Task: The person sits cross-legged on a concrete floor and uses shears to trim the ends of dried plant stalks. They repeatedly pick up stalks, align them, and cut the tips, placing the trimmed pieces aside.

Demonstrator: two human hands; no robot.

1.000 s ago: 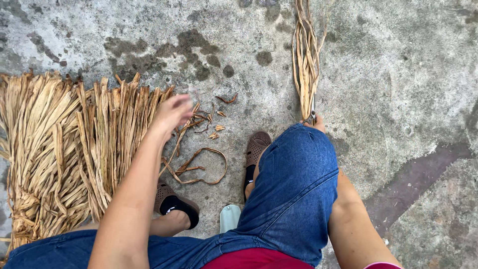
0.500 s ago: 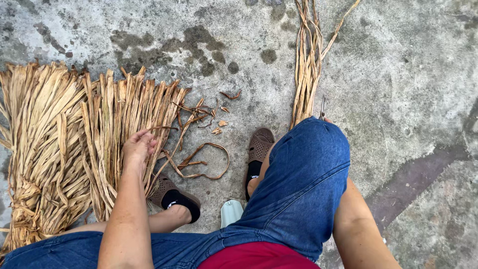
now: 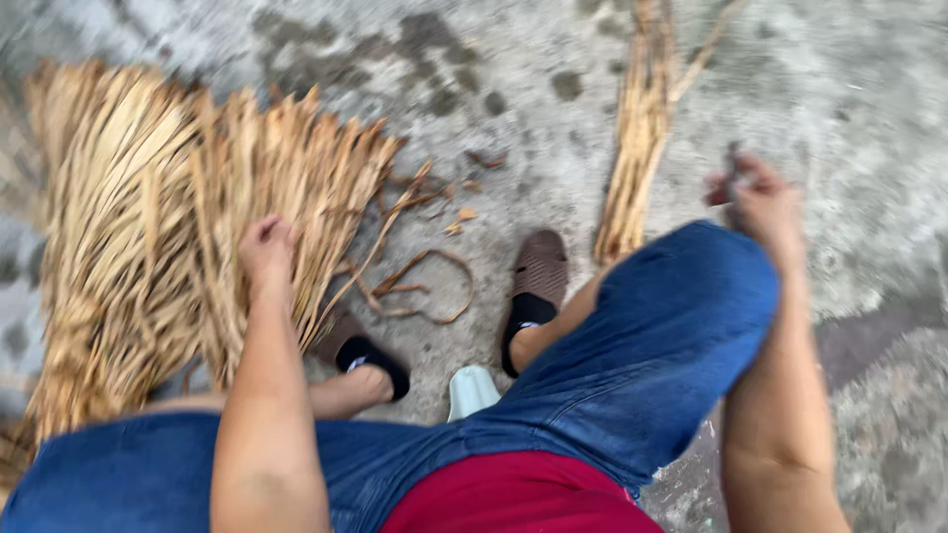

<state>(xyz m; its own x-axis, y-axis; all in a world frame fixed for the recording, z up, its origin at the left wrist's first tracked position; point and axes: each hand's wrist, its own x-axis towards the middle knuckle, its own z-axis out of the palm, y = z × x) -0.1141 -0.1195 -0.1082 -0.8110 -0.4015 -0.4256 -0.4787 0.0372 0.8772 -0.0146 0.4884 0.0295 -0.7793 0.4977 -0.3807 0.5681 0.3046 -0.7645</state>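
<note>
Straw-coloured dry leaves (image 3: pixel 168 257) lie in one big pile on the concrete floor (image 3: pixel 849 109), and the left hand (image 3: pixel 265 247) is clenched on strips at the pile's near edge; best to grip few strips, close to their ends. Right of the pile stands one thin bundle (image 3: pixel 637 138), and the right hand (image 3: pixel 760 202) beyond it pinches something small and blurred; two brown slippers (image 3: pixel 538 271) sit between.

Straw-yellow dried leaf strips (image 3: pixel 168 247), brown slippers (image 3: pixel 538 266), blue denim shorts (image 3: pixel 652 336), red shirt (image 3: pixel 513 498), mottled grey, possibly damp, concrete floor (image 3: pixel 849 89).
</note>
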